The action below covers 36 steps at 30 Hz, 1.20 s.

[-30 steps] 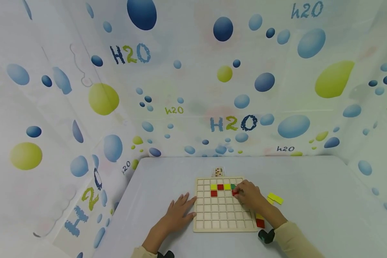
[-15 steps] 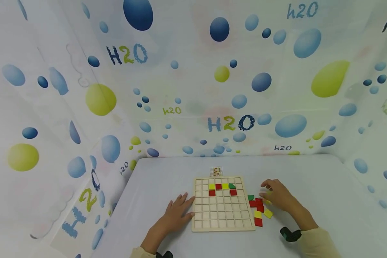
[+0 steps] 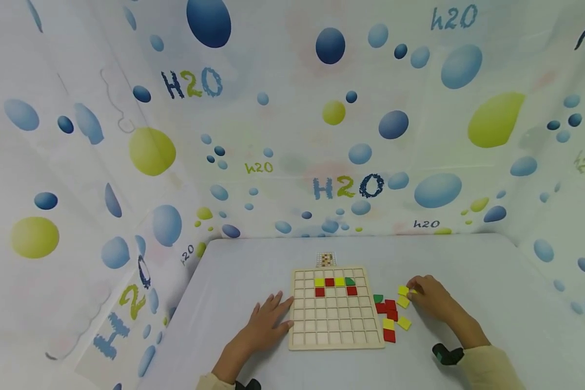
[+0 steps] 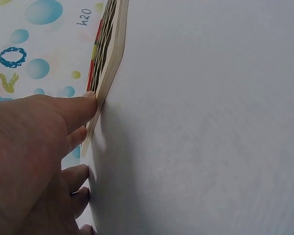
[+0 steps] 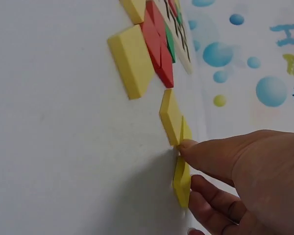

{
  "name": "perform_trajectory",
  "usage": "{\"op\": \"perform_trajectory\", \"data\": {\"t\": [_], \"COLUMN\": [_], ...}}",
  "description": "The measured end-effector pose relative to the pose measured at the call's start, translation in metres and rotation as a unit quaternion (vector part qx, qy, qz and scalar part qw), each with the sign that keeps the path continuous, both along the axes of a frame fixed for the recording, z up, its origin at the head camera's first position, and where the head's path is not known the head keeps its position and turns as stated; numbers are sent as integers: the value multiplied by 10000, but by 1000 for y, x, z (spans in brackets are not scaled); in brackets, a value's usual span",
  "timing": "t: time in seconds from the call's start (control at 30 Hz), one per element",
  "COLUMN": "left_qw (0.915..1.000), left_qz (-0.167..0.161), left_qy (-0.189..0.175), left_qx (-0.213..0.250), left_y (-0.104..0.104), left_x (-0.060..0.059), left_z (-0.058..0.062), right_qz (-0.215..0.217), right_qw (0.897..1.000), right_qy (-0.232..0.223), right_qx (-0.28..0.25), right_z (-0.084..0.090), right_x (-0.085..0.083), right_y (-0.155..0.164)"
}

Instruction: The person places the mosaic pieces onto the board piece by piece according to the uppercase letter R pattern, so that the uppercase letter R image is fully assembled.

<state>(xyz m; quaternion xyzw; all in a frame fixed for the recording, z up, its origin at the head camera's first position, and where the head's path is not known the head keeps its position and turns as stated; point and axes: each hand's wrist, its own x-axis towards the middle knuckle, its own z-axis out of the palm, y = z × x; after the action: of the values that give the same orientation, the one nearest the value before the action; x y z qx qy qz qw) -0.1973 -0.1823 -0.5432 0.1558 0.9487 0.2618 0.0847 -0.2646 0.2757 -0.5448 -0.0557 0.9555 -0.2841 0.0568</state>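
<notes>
A wooden grid board (image 3: 331,319) lies on the white table, with yellow, red and green tiles in its upper rows. My left hand (image 3: 263,326) is spread flat beside the board's left edge; in the left wrist view its thumb (image 4: 83,107) touches that edge. Right of the board, my right hand (image 3: 434,300) pinches a yellow tile (image 5: 182,183) between thumb and curled fingers, low over the table. Two more yellow tiles (image 5: 170,117) lie close by its thumb tip.
Loose red tiles (image 3: 391,306), a green quarter-round tile (image 3: 378,298) and other yellow tiles (image 3: 404,323) lie along the board's right side. Behind the board is a small printed pattern card (image 3: 326,259). A patterned backdrop (image 3: 292,130) rises behind the table.
My right hand has left the red tile on the board, moved right to the loose yellow tiles and come down onto one. The left hand stays at the board's edge.
</notes>
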Motion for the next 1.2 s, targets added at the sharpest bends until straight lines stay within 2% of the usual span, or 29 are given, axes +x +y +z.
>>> {"op": "perform_trajectory", "data": {"t": [0.33,0.7,1.0,1.2], "left_qw": [10000,10000,10000,10000], "left_qz": [34,25,-35,-26], "left_qy": [-41,-18,42,62], "left_qx": [18,11,51,21], "left_y": [0,1,1,1], "left_x": [1,1,2,1], "left_z": [0,1,4,4], "right_qz": [87,90,143,354], "right_qw": [9996,9999,9989,9979], "right_qy": [122,78,435,534], "right_qx": [228,-16,62,-85], "right_z": [3,-10,-13,-11], "right_x": [-15,-28,-23,-22], "right_y": [-24,-40,-51,-54]}}
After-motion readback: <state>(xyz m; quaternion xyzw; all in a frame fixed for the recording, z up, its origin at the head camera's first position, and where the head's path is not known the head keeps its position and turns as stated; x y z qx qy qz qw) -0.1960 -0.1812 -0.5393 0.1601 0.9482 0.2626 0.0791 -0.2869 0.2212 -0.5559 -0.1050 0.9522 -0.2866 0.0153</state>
